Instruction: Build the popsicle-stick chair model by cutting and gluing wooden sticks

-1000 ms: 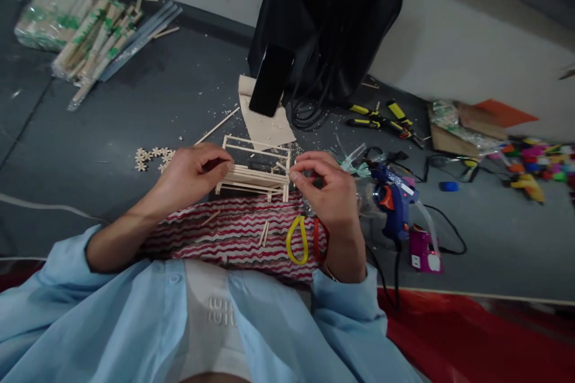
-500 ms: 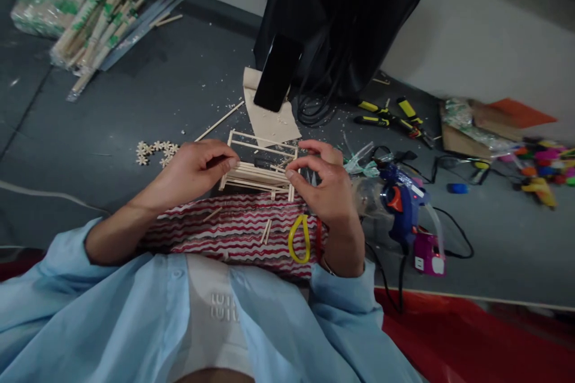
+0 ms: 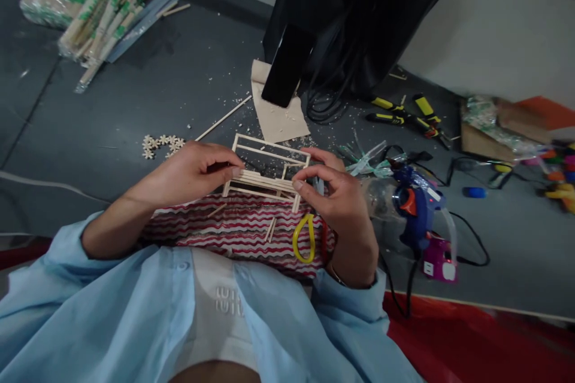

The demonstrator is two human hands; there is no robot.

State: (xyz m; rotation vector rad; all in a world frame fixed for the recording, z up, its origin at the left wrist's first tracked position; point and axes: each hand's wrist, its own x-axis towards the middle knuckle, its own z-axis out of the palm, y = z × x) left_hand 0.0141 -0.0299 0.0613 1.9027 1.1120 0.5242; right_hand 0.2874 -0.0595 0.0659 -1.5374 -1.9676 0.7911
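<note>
A small frame of pale wooden sticks is held between both hands, above a red-and-white wavy-striped cloth. My left hand pinches its left end between thumb and fingers. At the right end, my right hand grips the frame with thumb and index finger, the other fingers curled behind. Short loose sticks and a yellow loop lie on the cloth. Beyond the frame, a black phone rests partly on beige paper. Small wooden flower shapes are beside my left hand.
Bagged sticks lie at the back left. On the right are a blue glue gun, a magenta box, yellow-and-black pliers and coloured pieces. A black bag with cables stands behind.
The frame is tilted differently, its right end lower, showing more of its open upper part. Both hands still hold it. The whole view has shifted slightly.
</note>
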